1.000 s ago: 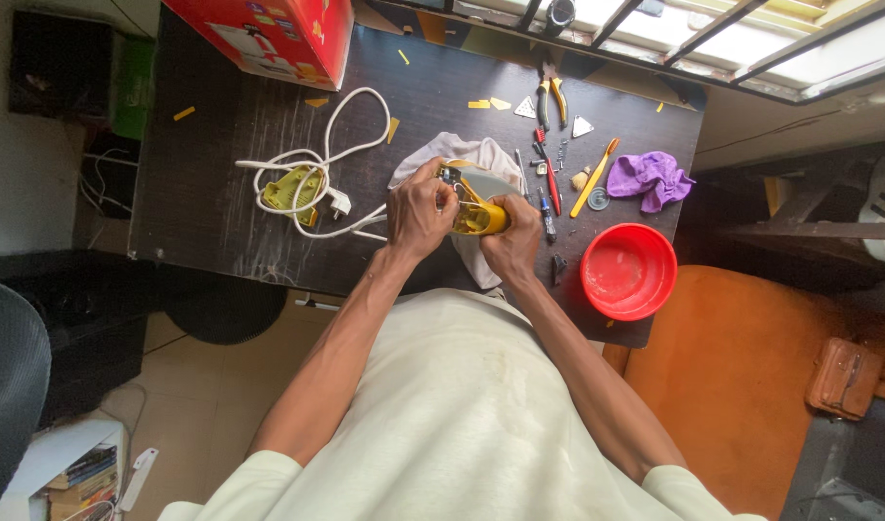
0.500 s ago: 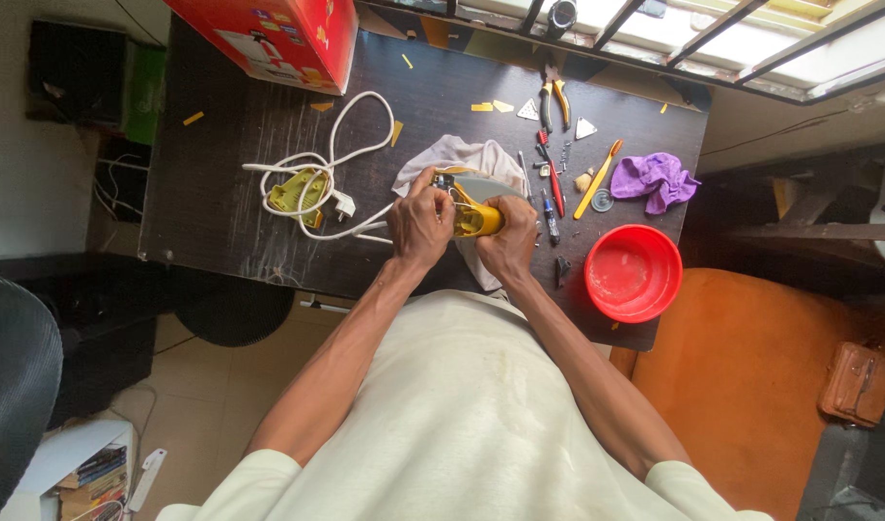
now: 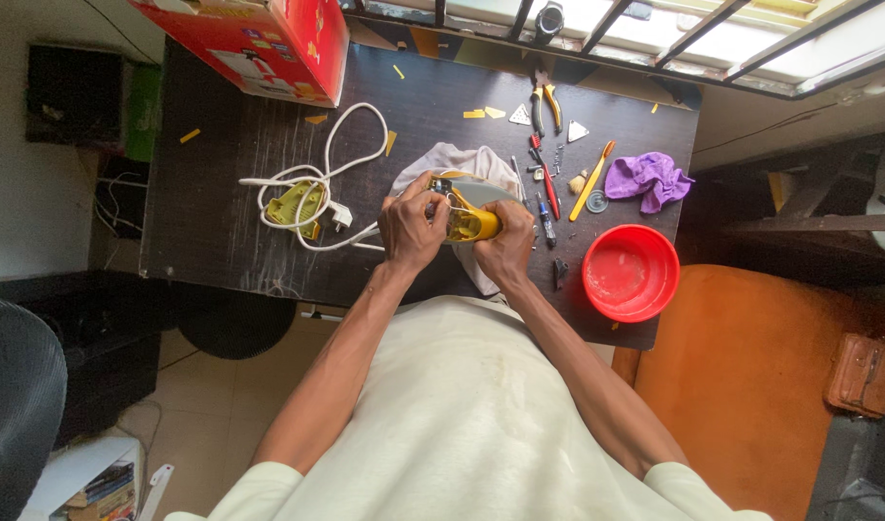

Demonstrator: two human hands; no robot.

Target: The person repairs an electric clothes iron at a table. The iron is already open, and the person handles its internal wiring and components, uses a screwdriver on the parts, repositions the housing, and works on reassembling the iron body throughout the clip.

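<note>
A yellow and grey appliance part (image 3: 470, 218) rests on a pale cloth (image 3: 462, 162) on the dark table (image 3: 211, 241). My left hand (image 3: 411, 230) grips its left end, fingers curled around small wires there. My right hand (image 3: 505, 253) clasps the right, near side of the part. A white power cord (image 3: 341, 145) runs from the part leftward in loops to a yellow-green plug piece (image 3: 290, 203).
A red bowl (image 3: 631, 273) sits at the table's near right corner. A purple cloth (image 3: 647, 179), yellow-handled tool (image 3: 593, 180), screwdrivers (image 3: 545, 190) and pliers (image 3: 546, 99) lie right of the part. A red box (image 3: 259, 43) stands at the far left. Window bars run along the far edge.
Both hands stay on the yellow part with only small finger shifts. The view has drifted slightly.
</note>
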